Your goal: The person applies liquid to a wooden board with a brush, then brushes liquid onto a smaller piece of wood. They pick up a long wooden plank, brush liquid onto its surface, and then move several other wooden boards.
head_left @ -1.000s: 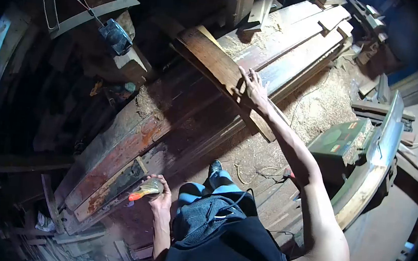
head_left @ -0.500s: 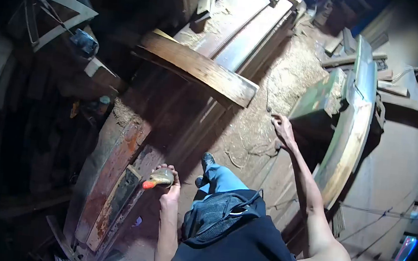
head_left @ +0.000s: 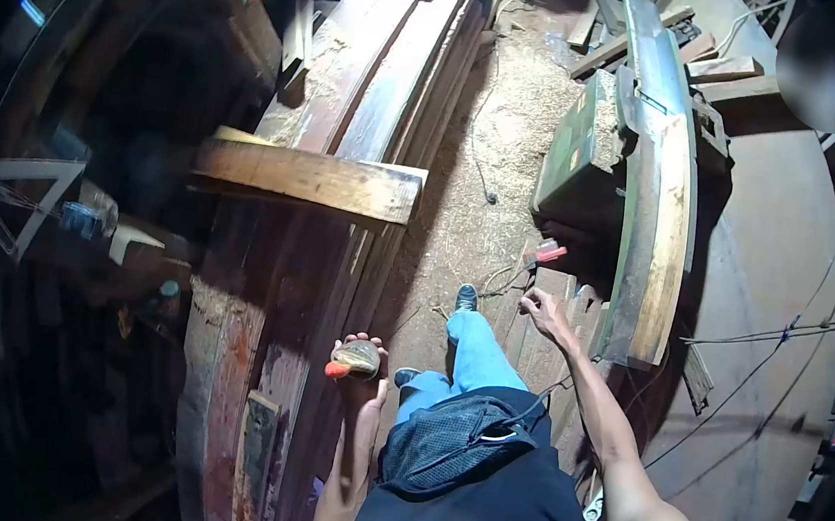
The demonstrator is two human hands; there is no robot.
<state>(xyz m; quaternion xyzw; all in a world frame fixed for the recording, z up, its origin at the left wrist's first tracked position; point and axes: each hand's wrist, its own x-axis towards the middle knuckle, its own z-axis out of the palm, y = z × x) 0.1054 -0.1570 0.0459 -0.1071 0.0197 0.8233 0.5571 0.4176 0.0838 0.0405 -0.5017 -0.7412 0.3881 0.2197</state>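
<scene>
Left grip is closed around a small bottle with an orange tip [head_left: 352,360], held low beside the long stacked planks [head_left: 372,105]; right hand [head_left: 545,313] hangs with fingers loosely spread near a red-handled tool [head_left: 545,254] on the sawdust floor [head_left: 489,147]. One short board [head_left: 310,180] lies crosswise on the stack; a green machine [head_left: 573,160] crowds the right.

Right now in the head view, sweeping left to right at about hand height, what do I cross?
Stacked long planks → left hand gripping a small bottle with an orange tip → the person's blue trouser leg → right hand, open near the floor → curved wooden beam → large brown rounded surface.
</scene>
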